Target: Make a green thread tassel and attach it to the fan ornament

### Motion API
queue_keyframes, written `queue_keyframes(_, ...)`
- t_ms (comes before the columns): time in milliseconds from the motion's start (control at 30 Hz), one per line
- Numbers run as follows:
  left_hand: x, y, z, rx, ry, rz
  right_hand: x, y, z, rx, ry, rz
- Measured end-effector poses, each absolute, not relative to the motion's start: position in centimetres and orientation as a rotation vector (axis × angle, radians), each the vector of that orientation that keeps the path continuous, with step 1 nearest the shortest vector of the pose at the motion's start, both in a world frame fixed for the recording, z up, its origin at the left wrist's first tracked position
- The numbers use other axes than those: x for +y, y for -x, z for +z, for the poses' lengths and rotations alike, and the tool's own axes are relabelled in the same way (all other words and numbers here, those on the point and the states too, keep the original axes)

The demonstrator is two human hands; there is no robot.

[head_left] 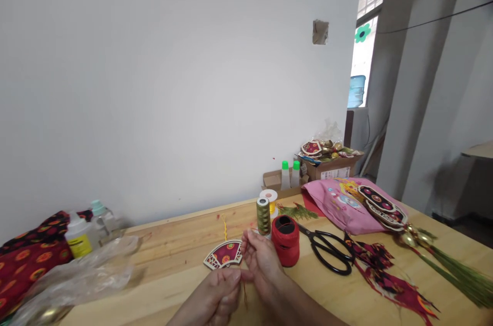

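My left hand (217, 292) is closed in a pinch near the front of the table, its fingertips close to my right hand (264, 262). My right hand is pinched too, and a thin orange-brown thread (245, 292) runs between the two and hangs below them. Just behind the fingers lies a fan-shaped ornament (223, 255) with a pale cut-out border and dark red patterned fabric; my hands partly cover its right end. A yellow cord (225, 227) rises from its top edge. To the right stand a red thread cone (285, 244) and an olive thread spool (263, 216).
Black scissors (332, 251) lie right of the red cone, beside patterned fabric scraps (389, 274). Further right are a pink bag (339, 208), an ornament (381, 205) and a green tassel (458, 274). Glue bottles (79, 233) and plastic wrap (92, 264) sit at left.
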State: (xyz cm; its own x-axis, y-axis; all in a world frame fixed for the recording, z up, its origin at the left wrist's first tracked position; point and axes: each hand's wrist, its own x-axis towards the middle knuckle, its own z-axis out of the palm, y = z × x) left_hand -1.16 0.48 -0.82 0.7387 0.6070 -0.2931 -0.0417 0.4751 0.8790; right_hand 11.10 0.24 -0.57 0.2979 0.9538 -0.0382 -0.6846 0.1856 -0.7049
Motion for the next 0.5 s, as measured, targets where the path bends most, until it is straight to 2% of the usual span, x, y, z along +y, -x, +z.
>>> queue_keyframes(333,0.5,1.1,-0.1,0.594,-0.809,0.53,-0.7,-11.5,0.3,-0.453,0.629,1.557)
queue_keyframes(433,0.5,1.1,0.2,0.595,-0.783,0.586,-1.2,-12.1,0.6,-0.607,0.735,1.799)
queue_keyframes(500,0.4,1.1,0.5,0.598,-0.766,0.627,-1.7,-12.8,0.9,-0.826,0.877,1.827)
